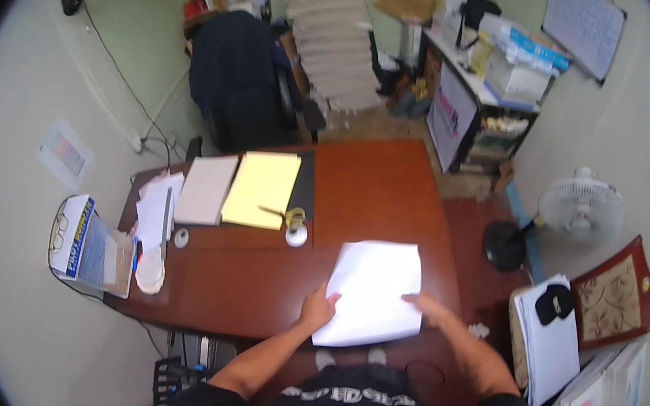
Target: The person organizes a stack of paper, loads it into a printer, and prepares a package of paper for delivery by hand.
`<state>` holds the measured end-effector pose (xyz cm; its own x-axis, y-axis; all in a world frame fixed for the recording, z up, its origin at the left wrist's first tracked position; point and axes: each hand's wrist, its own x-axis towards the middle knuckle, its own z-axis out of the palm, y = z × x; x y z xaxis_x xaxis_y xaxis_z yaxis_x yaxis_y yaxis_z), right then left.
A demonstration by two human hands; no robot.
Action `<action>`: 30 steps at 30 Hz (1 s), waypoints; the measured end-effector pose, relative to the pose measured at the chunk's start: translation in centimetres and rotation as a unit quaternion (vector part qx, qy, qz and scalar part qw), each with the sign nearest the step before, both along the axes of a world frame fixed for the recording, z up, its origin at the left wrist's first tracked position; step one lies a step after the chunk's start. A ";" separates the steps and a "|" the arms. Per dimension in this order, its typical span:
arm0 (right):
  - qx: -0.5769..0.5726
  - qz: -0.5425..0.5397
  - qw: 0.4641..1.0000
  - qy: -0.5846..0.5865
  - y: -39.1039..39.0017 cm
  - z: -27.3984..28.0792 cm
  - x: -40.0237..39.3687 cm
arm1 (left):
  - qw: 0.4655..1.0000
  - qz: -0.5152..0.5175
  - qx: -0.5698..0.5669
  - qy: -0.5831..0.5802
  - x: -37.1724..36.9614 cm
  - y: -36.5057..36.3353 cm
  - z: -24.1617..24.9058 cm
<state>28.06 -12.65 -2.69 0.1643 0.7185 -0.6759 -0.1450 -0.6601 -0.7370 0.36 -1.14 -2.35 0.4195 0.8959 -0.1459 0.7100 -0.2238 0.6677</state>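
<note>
Small and crowded, the office has a red-brown wooden counter (376,185) in its middle, seen from above. On the near part of this counter lies a white sheet of paper (375,290), and both hands of the person are on it.

At the sheet's lower left edge is the left hand (317,309). Its fingers are curled and the thumb lies on the paper, so it seems to pinch the edge, though I cannot tell this for sure. On the right edge rests the right hand (426,305), with fingers stretched flat and not closed around anything.

Between the two hands the sheet is a little tilted. Its long axis runs away from the person, leaning slightly to the right, so the far end is beyond both hands. Both hands touch it, so neither one is nearer.

Farther away from the left hand, and to its left, stand a tape dispenser (295,230), a yellow legal pad (262,187) and a closed notebook (205,188). Well apart to the right of the right hand, a white fan (580,206) stands on the floor.
</note>
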 end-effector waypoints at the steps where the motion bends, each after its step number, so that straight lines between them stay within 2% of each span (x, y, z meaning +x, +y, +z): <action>1: -0.088 -0.039 0.992 0.087 0.0 -0.2 0.7 | 1.000 0.002 0.004 0.009 0.2 -0.4 0.4; 2: 0.038 0.014 0.999 -0.031 -0.7 0.1 0.1 | 1.000 0.005 0.012 0.016 0.2 -1.1 0.4; 3: 0.074 0.061 0.978 -0.183 -1.4 0.7 -0.5 | 0.999 0.009 0.018 -0.048 0.0 -0.4 -1.7; 4: 0.110 0.108 0.931 -0.332 -2.0 1.7 -1.0 | 0.969 0.065 -0.202 -0.127 0.1 1.5 -3.8; 5: 0.142 0.155 0.858 -0.468 -2.7 2.3 -1.7 | 0.882 0.119 -0.412 -0.197 0.0 3.0 -4.9; 6: 0.181 0.164 0.839 -0.487 -2.8 2.6 -1.9 | 0.868 0.108 -0.444 -0.195 0.0 3.9 -4.4; 8: 0.189 0.141 0.838 -0.492 -2.4 1.1 -1.4 | 0.839 0.083 -0.504 -0.187 0.0 5.0 -2.3; 9: 0.191 0.129 0.840 -0.491 -2.2 0.1 -1.5 | 0.923 0.055 -0.361 -0.123 -0.1 4.0 -2.1; 10: 0.157 0.065 0.884 -0.435 -1.4 0.1 -1.4 | 0.977 0.023 -0.203 -0.058 0.6 3.3 -1.7; 11: 0.091 -0.006 0.977 -0.190 0.2 0.3 -0.2 | 0.999 -0.011 -0.041 0.010 1.1 2.3 -1.4; 12: 0.049 -0.015 0.994 -0.100 0.7 -0.3 1.2 | 0.989 -0.066 -0.060 0.117 2.1 1.3 3.4; 13: 0.009 -0.024 1.000 -0.011 1.1 -0.3 2.2 | 0.989 -0.081 -0.053 0.108 2.1 1.4 3.2; 14: 0.073 0.007 0.984 -0.160 0.7 -0.5 2.2 | 0.990 -0.095 -0.044 0.097 2.2 1.9 2.8; 15: 0.136 0.039 0.942 -0.303 0.0 -0.2 1.5 | 0.990 -0.108 -0.035 0.087 1.9 2.5 1.9; 16: 0.193 0.068 0.876 -0.436 -0.8 -0.1 0.6 | 0.988 -0.098 0.018 -0.120 1.4 4.3 -2.4; 17: 0.204 0.072 0.871 -0.441 -1.5 -0.6 0.1 | 0.901 0.026 -0.422 -0.101 1.3 6.9 -2.4; 19: 0.227 0.083 0.858 -0.452 -1.9 -1.6 0.0 | 0.829 0.087 -0.519 -0.187 0.3 8.3 -2.5; 22: 0.093 0.027 0.917 -0.387 -0.8 -2.2 0.3 | 0.927 0.058 -0.350 -0.122 -0.5 5.9 -5.6; 23: 0.040 0.011 0.928 -0.369 0.0 -2.0 0.4 | 0.962 0.037 -0.266 -0.048 -0.3 5.3 -5.7; 24: -0.047 0.063 0.909 -0.410 1.0 -2.2 0.6 | 0.984 0.015 -0.175 0.025 0.6 4.2 -3.2; 25: -0.025 0.065 0.910 -0.408 1.4 -1.0 -0.3 | 0.991 -0.006 -0.085 0.100 1.5 2.7 -0.3; 26: -0.003 0.067 0.910 -0.408 1.9 2.2 -1.9 | 0.991 0.016 -0.087 0.104 3.3 1.4 3.1; 27: 0.018 0.071 0.910 -0.407 2.1 4.9 -3.5 | 0.995 -0.002 -0.047 0.092 4.5 0.3 4.1; 28: 0.083 0.046 0.939 -0.332 2.4 6.4 -4.4 | 0.997 -0.024 -0.045 0.062 5.8 -1.1 7.1; 29: 0.078 0.020 0.974 -0.211 2.0 6.8 -4.5 | 0.995 -0.078 -0.048 0.048 6.5 -1.7 8.0; 30: 0.072 -0.009 0.994 -0.087 1.5 7.0 -4.1 | 0.990 -0.073 -0.117 0.027 5.5 -1.3 6.6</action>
<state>23.92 -11.17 4.35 0.2834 0.8017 -0.5262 -0.0193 -0.5439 -0.8390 5.85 -2.44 4.24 0.5286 0.7648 -0.3683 0.7175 -0.1708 0.6753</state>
